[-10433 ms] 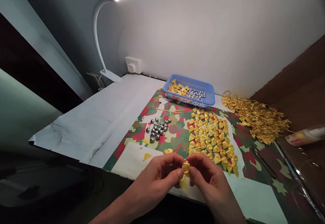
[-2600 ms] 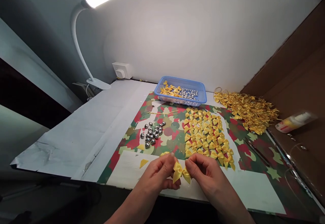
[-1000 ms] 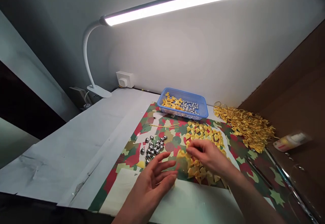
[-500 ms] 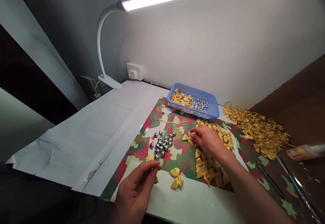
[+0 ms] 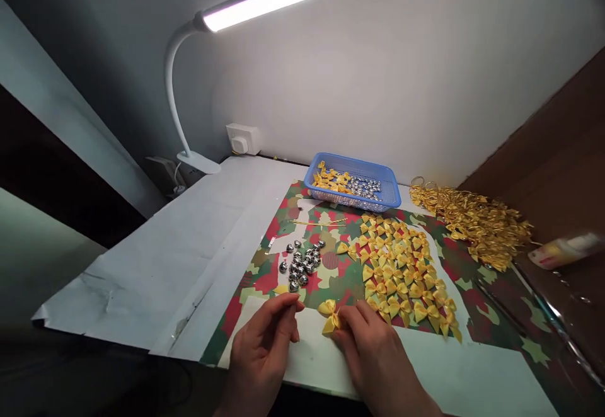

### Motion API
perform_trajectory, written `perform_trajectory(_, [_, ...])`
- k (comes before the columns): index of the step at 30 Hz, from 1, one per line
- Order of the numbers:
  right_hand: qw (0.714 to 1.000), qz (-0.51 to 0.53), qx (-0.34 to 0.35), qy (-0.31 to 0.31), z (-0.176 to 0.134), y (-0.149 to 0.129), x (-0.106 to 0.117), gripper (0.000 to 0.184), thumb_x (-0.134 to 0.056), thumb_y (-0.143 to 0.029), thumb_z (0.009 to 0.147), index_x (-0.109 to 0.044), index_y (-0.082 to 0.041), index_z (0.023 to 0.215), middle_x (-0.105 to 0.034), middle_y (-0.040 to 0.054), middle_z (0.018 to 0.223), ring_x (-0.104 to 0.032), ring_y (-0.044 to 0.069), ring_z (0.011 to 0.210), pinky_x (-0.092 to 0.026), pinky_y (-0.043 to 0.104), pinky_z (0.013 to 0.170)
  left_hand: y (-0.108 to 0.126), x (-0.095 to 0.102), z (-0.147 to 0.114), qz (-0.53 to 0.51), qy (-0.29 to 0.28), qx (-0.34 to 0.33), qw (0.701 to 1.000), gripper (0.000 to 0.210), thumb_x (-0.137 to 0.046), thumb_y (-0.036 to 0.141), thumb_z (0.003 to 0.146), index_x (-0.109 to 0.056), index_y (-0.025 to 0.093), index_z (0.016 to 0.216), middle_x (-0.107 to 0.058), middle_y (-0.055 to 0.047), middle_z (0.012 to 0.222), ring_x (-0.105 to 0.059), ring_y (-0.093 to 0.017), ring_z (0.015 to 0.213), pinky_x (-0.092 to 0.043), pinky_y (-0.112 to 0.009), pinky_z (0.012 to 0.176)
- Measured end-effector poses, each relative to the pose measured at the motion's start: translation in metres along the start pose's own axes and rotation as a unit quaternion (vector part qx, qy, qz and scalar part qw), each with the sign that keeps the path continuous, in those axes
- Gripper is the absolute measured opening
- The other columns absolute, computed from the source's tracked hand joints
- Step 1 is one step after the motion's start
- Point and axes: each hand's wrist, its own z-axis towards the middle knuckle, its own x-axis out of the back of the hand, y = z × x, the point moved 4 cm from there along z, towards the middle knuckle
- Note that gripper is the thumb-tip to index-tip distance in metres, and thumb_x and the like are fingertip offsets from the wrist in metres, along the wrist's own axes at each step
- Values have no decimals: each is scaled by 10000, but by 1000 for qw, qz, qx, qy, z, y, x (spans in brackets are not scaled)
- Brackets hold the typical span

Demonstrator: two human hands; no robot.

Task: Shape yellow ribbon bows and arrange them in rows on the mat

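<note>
A yellow ribbon bow (image 5: 329, 320) is at the front of the white sheet, its right side pinched in the fingertips of my right hand (image 5: 378, 351). Just to its left, my left hand (image 5: 262, 348) is closed with thumb and forefinger together; whatever is between them is too small or hidden to make out. Beyond my left hand lies a loose cluster of silver jingle bells (image 5: 302, 267). Several rows of yellow bows (image 5: 399, 269) cover the mat to the right, and a single bow (image 5: 347, 251) sits apart at their left edge.
At the back stands a blue basket (image 5: 394, 198) with bows and bells. Gold cords (image 5: 486, 225) are heaped at the right, near a white bottle (image 5: 562, 251). Thin gold ties (image 5: 321, 222) lie on the camouflage-patterned mat (image 5: 227, 322). A lamp (image 5: 172, 83) arches overhead.
My right hand has come from the rows of bows toward me and left, and now grips the bow by my left hand. The left hand keeps its pinch. The view has shifted slightly.
</note>
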Motion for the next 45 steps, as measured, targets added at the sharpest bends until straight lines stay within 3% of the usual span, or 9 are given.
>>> perform_trajectory(7, [989, 72, 55, 118, 1, -4, 14, 271, -377, -34, 875, -589, -200, 910, -609, 55, 809, -618, 202, 690, -475, 293, 626, 17, -3, 3, 12, -30, 48, 998, 279, -723, 440, 795, -725, 202, 941, -731, -28, 785, -581, -129, 536, -494, -208, 485])
perform_trajectory(11, [954, 78, 159, 243, -8, -14, 45, 244, -423, -33, 911, -594, -175, 1010, -629, 61, 810, -598, 168, 668, -476, 249, 603, 35, -27, -9, -55, -134, 197, 970, 453, -708, 583, 757, -719, 177, 956, -698, -41, 737, -649, -173, 608, -534, -233, 506])
perform_trajectory(15, [942, 81, 163, 283, -17, -11, 62, 201, -494, -50, 905, -608, -172, 1016, -640, 58, 785, -602, 169, 651, -473, 260, 593, 58, -47, -16, -51, -204, 201, 957, 332, -829, 396, 711, -712, 201, 954, -688, -1, 722, -609, -144, 653, -525, -202, 573])
perform_trajectory(19, [926, 317, 34, 200, -23, 11, 62, 246, -443, -158, 962, -574, -221, 1161, -657, 62, 928, -631, 171, 796, -494, 257, 666, 66, -58, -16, -35, -232, 184, 955, 292, -816, 348, 740, -706, 221, 979, -692, 8, 749, -614, -146, 685, -521, -201, 602])
perform_trajectory(23, [827, 545, -137, 22, -28, 27, 54, 315, -494, -473, 957, -630, -191, 991, -613, 21, 781, -553, 139, 656, -445, 236, 568, 67, -66, -17, 6, -262, 151, 953, 303, -794, 322, 770, -687, 237, 1040, -711, 6, 767, -638, -166, 709, -533, -226, 638])
perform_trajectory(25, [810, 567, -150, -12, -28, 29, 55, 345, -557, -504, 918, -636, -170, 884, -568, -3, 726, -490, 115, 620, -401, 227, 559, 68, -70, -18, 20, -276, 135, 951, 306, -771, 335, 793, -673, 241, 1068, -717, 5, 770, -642, -168, 707, -532, -229, 634])
perform_trajectory(35, [815, 557, -158, 17, -26, 34, 53, 349, -567, -491, 913, -599, -168, 785, -498, -25, 685, -427, 109, 607, -349, 229, 544, 62, -76, -17, -29, -240, 146, 959, 313, -825, 259, 723, -705, 243, 1012, -706, 5, 834, -651, -175, 807, -550, -225, 723])
perform_trajectory(41, [901, 410, -39, 134, -21, 27, 70, 70, -556, -262, 915, -621, -244, 932, -605, 26, 933, -570, 169, 828, -455, 261, 691, 64, -79, -17, 1, -243, 105, 964, 297, -760, 222, 766, -697, 258, 1054, -718, -1, 819, -677, -191, 795, -560, -239, 708])
perform_trajectory(45, [928, 342, 20, 147, -16, 18, 72, 127, -556, -111, 864, -608, -226, 859, -578, 29, 933, -591, 169, 865, -472, 275, 772, 67, -80, -18, 42, -244, 52, 968, 286, -724, 197, 782, -697, 281, 1054, -734, 3, 829, -710, -195, 766, -562, -228, 669])
